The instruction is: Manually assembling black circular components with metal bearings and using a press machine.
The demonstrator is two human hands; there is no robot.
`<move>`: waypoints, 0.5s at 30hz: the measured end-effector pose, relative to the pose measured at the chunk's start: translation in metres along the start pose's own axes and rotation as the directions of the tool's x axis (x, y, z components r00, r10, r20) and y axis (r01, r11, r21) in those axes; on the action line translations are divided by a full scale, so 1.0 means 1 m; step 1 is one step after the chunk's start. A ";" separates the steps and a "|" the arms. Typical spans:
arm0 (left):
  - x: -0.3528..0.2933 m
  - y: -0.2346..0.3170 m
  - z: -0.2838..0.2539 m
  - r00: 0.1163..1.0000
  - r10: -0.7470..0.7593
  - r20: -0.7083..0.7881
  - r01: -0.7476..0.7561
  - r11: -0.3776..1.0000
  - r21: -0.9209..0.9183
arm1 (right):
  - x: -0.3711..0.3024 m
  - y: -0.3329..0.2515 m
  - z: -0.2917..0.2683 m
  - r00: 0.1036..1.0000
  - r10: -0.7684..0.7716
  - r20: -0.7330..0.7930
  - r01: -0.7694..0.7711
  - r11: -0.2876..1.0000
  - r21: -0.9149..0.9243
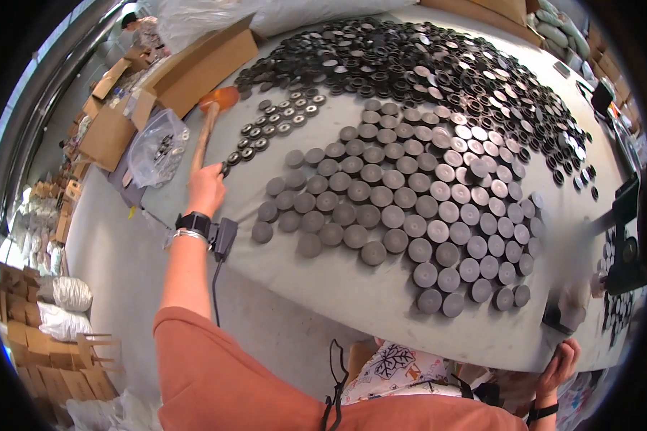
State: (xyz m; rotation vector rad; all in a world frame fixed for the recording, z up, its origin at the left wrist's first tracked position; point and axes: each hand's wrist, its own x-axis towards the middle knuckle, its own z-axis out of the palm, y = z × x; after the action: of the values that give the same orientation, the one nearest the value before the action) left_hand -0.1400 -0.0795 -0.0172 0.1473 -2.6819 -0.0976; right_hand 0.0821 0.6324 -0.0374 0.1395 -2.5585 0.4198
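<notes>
My left hand [207,188] is closed, its fingertips on a small dark round piece [226,170] at the near end of a group of black rings with pale centres [269,129]. A mallet [205,133] with an orange head and wooden handle lies just beyond; the handle's end meets my hand, and I cannot tell whether they touch. At the table's right front edge my right hand [562,363] has curled fingers beside a dark, partly blurred device [559,316]. What those fingers hold is hidden. Many grey round caps [392,215] cover the table between my hands.
Behind the caps spreads a heap of loose black rings and discs [410,61]. A clear plastic bag of small parts [158,147] and an open cardboard box [201,68] stand at the left. A dark machine [622,233] rises at the right. Another person [145,34] is far left.
</notes>
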 end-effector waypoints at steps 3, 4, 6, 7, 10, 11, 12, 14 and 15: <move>0.011 0.003 0.011 0.990 0.051 0.135 -0.058 0.997 0.053 | -0.011 0.011 -0.008 0.997 0.067 -0.044 -0.068 0.998 -0.016; 0.014 0.001 0.014 0.981 0.111 0.158 -0.130 0.985 0.110 | -0.012 0.007 -0.011 0.998 0.055 -0.042 -0.056 0.998 -0.013; 0.016 0.004 0.009 0.959 0.052 0.279 -0.085 0.991 0.108 | 0.007 -0.003 -0.001 0.997 -0.010 -0.080 0.008 1.000 -0.025; 0.006 -0.027 0.006 0.964 0.178 0.197 -0.201 0.974 0.107 | 0.016 -0.005 0.006 0.996 -0.034 -0.081 0.031 0.998 -0.047; 0.003 -0.046 0.001 0.960 0.153 0.234 -0.182 0.978 0.106 | 0.020 -0.013 0.005 0.994 -0.033 -0.100 0.027 0.998 -0.058; 0.004 -0.050 0.010 0.961 0.223 0.164 -0.241 0.966 0.098 | 0.019 -0.015 0.001 0.994 -0.024 -0.111 0.017 0.998 -0.064; 0.007 -0.048 0.015 0.953 0.250 0.171 -0.273 0.953 0.129 | 0.018 -0.016 -0.002 0.991 -0.005 -0.130 -0.007 0.995 -0.096; 0.009 -0.044 0.017 0.962 0.159 0.223 -0.191 0.973 0.130 | 0.017 -0.018 -0.009 0.990 -0.029 -0.140 0.019 0.997 -0.075; 0.010 -0.050 0.018 0.961 0.124 0.247 -0.151 0.984 0.094 | 0.017 -0.019 -0.012 0.991 -0.024 -0.131 0.013 0.996 -0.085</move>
State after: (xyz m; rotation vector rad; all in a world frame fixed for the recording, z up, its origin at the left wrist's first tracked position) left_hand -0.1523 -0.1300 -0.0333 -0.0190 -2.9317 0.0839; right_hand 0.0765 0.6183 -0.0140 0.1008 -2.4385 0.3040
